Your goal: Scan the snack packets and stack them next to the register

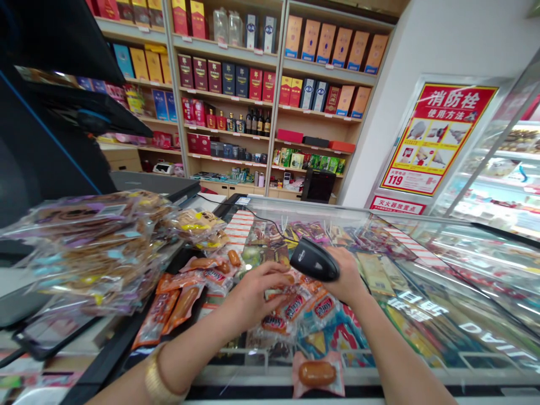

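My right hand (346, 275) is wrapped round the grip of a black barcode scanner (314, 260), its head pointing left. My left hand (261, 289), with a gold bracelet at the wrist, has its fingers and thumb curled on a packaged sausage (290, 277) just left of the scanner. Below both hands, a pile of clear sausage packs with red labels (293, 306) lies on the freezer's glass top. More orange sausage packs (183, 306) lie to the left. One single sausage pack (317, 373) rests near the front edge.
A tall stack of flat clear packets (97, 247) stands at the left, by a phone (54, 334) and a dark monitor (63, 39). The glass-topped freezer (422, 236) holds frozen packs. Shelves of boxed bottles (228, 76) line the back wall. The scanner's cable (270, 221) crosses the glass.
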Motion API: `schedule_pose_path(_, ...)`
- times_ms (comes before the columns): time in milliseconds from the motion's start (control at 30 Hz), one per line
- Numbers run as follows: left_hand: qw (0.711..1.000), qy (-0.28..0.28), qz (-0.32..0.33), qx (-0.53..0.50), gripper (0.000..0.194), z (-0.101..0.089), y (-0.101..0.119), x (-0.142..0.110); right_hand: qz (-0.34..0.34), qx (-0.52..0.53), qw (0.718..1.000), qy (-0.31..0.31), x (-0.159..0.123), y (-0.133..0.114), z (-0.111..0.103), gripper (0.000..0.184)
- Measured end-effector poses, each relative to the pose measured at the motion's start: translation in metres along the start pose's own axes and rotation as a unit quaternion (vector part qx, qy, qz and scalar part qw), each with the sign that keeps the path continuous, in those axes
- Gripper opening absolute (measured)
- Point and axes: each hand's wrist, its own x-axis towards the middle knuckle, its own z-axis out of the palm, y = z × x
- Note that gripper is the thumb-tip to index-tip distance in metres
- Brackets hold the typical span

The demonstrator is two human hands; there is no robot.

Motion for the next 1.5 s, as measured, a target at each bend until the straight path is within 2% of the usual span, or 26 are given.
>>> schedule_pose_path(67, 0.996, 0.061, -0.06, 0.004, 0.016, -0.006, -0.003, 0.002, 0.006, 0.004, 1.0, -0.004, 0.0, 0.0, 0.0, 0.026)
schedule_pose_path(167, 0.976, 0.144, -0.164, 0.024, 0.024, -0.019, -0.007, 0.005, 0.001, 0.008, 1.0, -0.004, 0.0, -0.001, 0.0, 0.024)
schedule_pose_path(267, 0.963, 0.187, -0.194, 0.025, 0.025, -0.031, -0.011, 0.007, -0.004, 0.016, 1.0, -0.016, 0.001, -0.005, 0.0, 0.019)
schedule_pose_path(533, 0.967, 0.183, -0.175, 0.044, 0.024, -0.033, -0.009, 0.009, -0.013, 0.038, 0.997, -0.07, 0.003, -0.012, 0.003, 0.014)
schedule_pose_path(700, 0.968, 0.17, -0.178, 0.055, 0.025, -0.033, -0.006, 0.009, -0.013, 0.034, 0.997, -0.071, 0.001, -0.009, 0.003, 0.016)
schedule_pose_path(800, 0.961, 0.166, -0.197, 0.104, 0.024, -0.04, -0.005, 0.008, -0.008, 0.038, 0.997, -0.061, 0.001, -0.008, 0.003, 0.017)
schedule_pose_path(867, 0.941, 0.177, -0.231, 0.172, 0.023, -0.05, -0.005, 0.008, -0.001, 0.04, 0.998, -0.058, 0.0, -0.007, 0.002, 0.019)
schedule_pose_path(967, 0.887, 0.201, -0.282, 0.305, 0.017, -0.072, -0.006, 0.008, 0.007, 0.039, 0.998, -0.057, 0.0, -0.006, 0.001, 0.021)
schedule_pose_path(1067, 0.832, 0.25, -0.273, 0.412, 0.017, -0.091, -0.011, 0.007, 0.008, 0.03, 0.998, -0.052, 0.001, -0.005, 0.001, 0.02)
schedule_pose_path(1133, 0.826, 0.29, -0.235, 0.423, 0.021, -0.094, -0.014, 0.007, 0.006, 0.024, 0.999, -0.047, 0.001, -0.005, 0.001, 0.02)
schedule_pose_path(1167, 0.842, 0.296, -0.207, 0.4, 0.021, -0.092, -0.014, 0.008, 0.006, 0.024, 0.999, -0.043, 0.001, -0.005, 0.001, 0.02)
schedule_pose_path(1200, 0.872, 0.281, -0.178, 0.359, 0.019, -0.087, -0.014, 0.008, 0.006, 0.025, 0.999, -0.038, 0.001, -0.006, 0.002, 0.021)
schedule_pose_path(1233, 0.909, 0.242, -0.148, 0.305, 0.017, -0.081, -0.012, 0.008, 0.007, 0.026, 0.999, -0.034, 0.001, -0.006, 0.002, 0.021)
schedule_pose_path(1300, 0.972, 0.105, -0.099, 0.185, 0.013, -0.064, -0.004, 0.007, 0.01, 0.027, 0.999, -0.026, 0.002, -0.008, 0.001, 0.022)
schedule_pose_path(1333, 0.987, 0.022, -0.083, 0.135, 0.012, -0.055, 0.001, 0.006, 0.012, 0.025, 0.999, -0.025, 0.002, -0.008, 0.001, 0.023)
schedule_pose_path(1400, 0.987, -0.124, -0.066, 0.077, 0.008, -0.039, 0.012, 0.002, 0.014, 0.018, 0.999, -0.027, 0.003, -0.009, 0.0, 0.024)
schedule_pose_path(1433, 0.98, -0.178, -0.062, 0.068, 0.011, -0.033, 0.016, 0.001, 0.014, 0.016, 0.999, -0.029, 0.004, -0.009, 0.0, 0.024)
schedule_pose_path(1500, 0.964, -0.245, -0.07, 0.076, 0.022, -0.025, 0.022, -0.002, 0.011, 0.015, 0.999, -0.033, 0.004, -0.009, -0.001, 0.026)
